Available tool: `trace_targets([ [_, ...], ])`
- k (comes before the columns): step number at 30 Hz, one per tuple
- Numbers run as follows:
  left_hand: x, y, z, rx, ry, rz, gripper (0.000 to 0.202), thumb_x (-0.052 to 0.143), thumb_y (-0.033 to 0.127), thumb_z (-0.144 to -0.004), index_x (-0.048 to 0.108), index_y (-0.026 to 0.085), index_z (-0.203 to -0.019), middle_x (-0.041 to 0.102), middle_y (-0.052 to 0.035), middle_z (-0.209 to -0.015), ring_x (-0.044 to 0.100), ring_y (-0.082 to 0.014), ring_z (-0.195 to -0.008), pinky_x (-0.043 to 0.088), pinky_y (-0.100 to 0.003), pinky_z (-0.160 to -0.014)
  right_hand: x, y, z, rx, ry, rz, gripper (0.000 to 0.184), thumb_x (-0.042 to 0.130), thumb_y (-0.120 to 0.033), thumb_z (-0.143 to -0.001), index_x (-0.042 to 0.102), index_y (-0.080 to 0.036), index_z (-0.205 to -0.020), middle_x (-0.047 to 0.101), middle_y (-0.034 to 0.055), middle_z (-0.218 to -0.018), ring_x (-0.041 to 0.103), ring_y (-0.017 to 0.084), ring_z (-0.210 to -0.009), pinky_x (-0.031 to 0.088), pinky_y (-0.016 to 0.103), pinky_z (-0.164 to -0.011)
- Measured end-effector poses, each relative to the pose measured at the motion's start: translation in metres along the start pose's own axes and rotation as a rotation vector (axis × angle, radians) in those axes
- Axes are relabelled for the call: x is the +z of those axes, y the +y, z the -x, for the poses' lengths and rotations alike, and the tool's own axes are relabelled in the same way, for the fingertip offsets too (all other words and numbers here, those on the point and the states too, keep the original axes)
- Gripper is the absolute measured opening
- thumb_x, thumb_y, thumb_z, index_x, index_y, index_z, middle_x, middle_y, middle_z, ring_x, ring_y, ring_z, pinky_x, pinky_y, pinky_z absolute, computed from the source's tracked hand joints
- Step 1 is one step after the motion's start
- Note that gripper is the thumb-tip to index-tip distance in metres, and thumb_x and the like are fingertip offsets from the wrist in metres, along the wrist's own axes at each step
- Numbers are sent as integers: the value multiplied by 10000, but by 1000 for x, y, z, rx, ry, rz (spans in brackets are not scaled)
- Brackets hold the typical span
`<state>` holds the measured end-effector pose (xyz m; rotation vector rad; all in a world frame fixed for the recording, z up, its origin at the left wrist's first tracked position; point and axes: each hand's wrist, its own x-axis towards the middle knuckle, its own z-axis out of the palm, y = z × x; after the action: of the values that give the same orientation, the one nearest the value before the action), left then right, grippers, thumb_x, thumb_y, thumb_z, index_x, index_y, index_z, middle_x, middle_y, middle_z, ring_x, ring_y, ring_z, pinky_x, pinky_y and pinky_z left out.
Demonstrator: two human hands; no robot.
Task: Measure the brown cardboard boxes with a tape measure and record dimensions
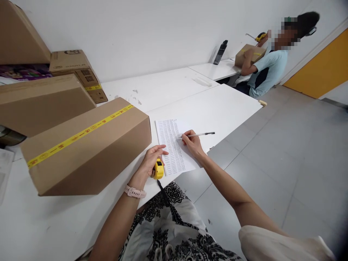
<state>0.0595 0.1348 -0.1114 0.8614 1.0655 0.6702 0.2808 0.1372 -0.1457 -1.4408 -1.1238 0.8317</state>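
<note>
**A:** quick q, what's each hand actually doing here?

**B:** left hand (pixel 150 162): grip closed round a yellow tape measure (pixel 158 169), case tucked against the palm. The fingertips stretch fwd onto the near edge of the printed sheet (pixel 170 143). Imo that's to stop the paper skidding. The tape measure's black strap hangs below the grip, off the tabletop (pixel 223 105) edge.

**A:** and the right?

**B:** right hand (pixel 192 144): grip pinching a pen (pixel 199 135) low on the barrel, thumb + fingers pressed together. The tip is down on the sheet just left of the grip and the dark end points away to the right. Std writing hold, looks like.

**A:** arm pose?

**B:** both forearms come up from the bottom and converge on the sheet. The left wrist, w/ a pink watch (pixel 134 192), lies low over the tabletop. The right elbow sits out past the tabletop edge, forearm angled in.

**A:** anything else nearby?

**B:** a big cardboard box (pixel 87 145) w/ a yellow tape strip sits just left of the left grip. Can't tell if they touch. There are more boxes behind it. Far beyond the right grip, another person (pixel 268 69) sits at a separate tabletop w/ a small box.
</note>
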Motion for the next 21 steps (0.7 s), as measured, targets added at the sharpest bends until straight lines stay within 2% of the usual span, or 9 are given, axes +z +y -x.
trace_targets([
  [3, -3, 1, -1, -14, 54, 4, 333, 728, 189, -785, 693, 151, -1114, 738, -62, -920, 487, -54, -436, 371, -230, -433, 1, 1, 0, 10, -4, -24, 250, 670, -434, -810, 528, -228, -794, 577, -21, -703, 510, 140, -624, 414, 289, -613],
  [7, -4, 0, -2, -37, 58, -22, 442, 779, 230, -756, 703, 137, -1182, 645, 2, -595, 462, -86, -420, 321, -239, -427, 0, 1, 0, -4, 51, 102, 309, 655, -361, -792, 416, -229, -648, 411, -59, -600, 361, 115, -564, 284, 281, -553],
  [9, -4, -1, -2, -35, 49, -30, 464, 777, 244, -760, 697, 137, -1204, 588, 25, -519, 447, -92, -413, 312, -241, -428, 0, 0, 0, -18, 49, 147, 286, 625, -312, -787, 400, -227, -634, 360, -65, -589, 326, 115, -567, 249, 285, -552],
  [21, -4, -1, -2, -45, 56, -32, 415, 769, 244, -773, 703, 144, -1171, 558, 34, -485, 455, -104, -423, 315, -246, -440, 1, 5, -2, -59, 21, 180, 277, 605, -319, -796, 412, -224, -623, 375, -61, -610, 331, 118, -581, 259, 289, -574],
])
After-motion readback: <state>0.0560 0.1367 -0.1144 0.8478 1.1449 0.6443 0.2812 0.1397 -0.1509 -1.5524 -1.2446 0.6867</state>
